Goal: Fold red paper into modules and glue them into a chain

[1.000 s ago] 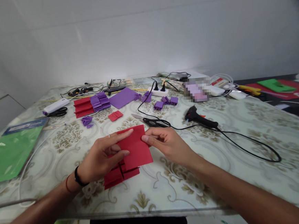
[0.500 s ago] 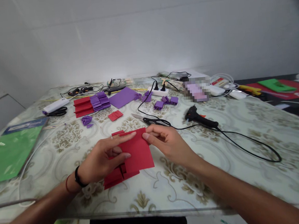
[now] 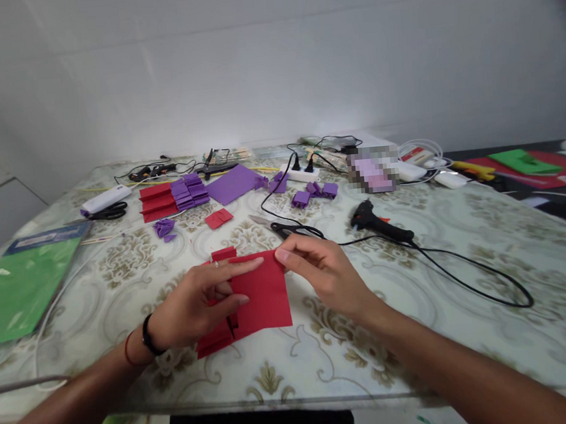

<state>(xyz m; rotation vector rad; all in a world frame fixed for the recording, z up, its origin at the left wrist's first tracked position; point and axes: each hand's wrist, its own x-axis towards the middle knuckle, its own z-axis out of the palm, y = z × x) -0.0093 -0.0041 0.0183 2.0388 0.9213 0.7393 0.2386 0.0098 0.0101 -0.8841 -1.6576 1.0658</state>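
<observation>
A plain red square of paper lies over folded red paper strips at the front of the table. My left hand rests on the left side of the square, index finger and thumb stretched out and apart on top; its other fingers are curled and partly hidden. With thumb and fingertips, my right hand pinches the square's upper right corner. Just beyond that hand lie black-handled scissors. A small folded red piece sits farther back.
A black glue gun with a looping cord lies to the right. Pleated purple paper, a purple sheet and a white power strip are at the back. Green paper in a clear sleeve is on the left.
The red square has come down flatter over the strips, its top edge slightly nearer me. My right hand has shifted a little down and right, still pinching the corner.
</observation>
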